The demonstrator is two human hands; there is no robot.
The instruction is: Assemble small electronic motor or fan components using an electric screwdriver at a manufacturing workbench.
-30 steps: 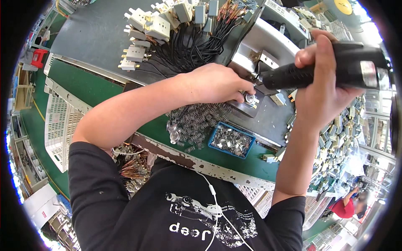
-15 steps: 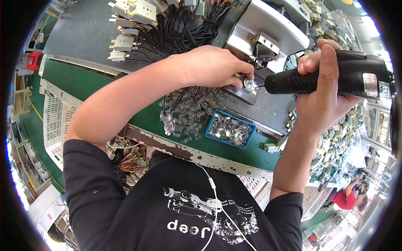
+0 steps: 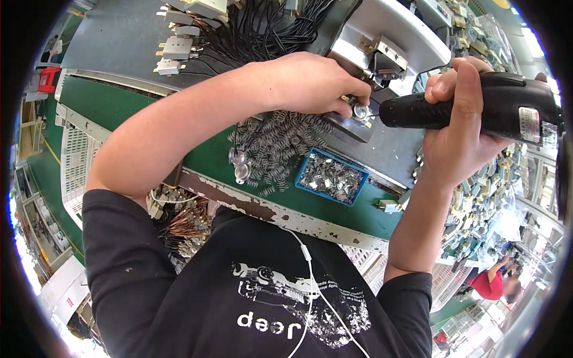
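My left hand [image 3: 319, 83] reaches across from the left, thumb and forefinger pinched at a small round silvery metal part [image 3: 361, 111]. That part sits on a metal block [image 3: 353, 126] in front of a silver bench machine [image 3: 391, 53]. In my right hand [image 3: 455, 134] is a black power screwdriver [image 3: 501, 104], fingers wrapped round its body. Lying nearly level, its thin bit points left and meets or nearly meets the round part; contact is too small to tell. What lies under my left fingertips is partly hidden.
Loose coil springs [image 3: 271, 146] are heaped on the green bench top, beside a blue tray [image 3: 332, 177] of small metal pieces. Black cables [image 3: 256, 36] with grey plug-like blocks [image 3: 178, 48] lie at the back left. More blocks [image 3: 471, 209] pile up at right. A person in red [image 3: 488, 285] is far off.
The whole view has shifted slightly, with the machine and metal block now a little further right in the picture. Both hands keep their holds, and the screwdriver stays at the round part.
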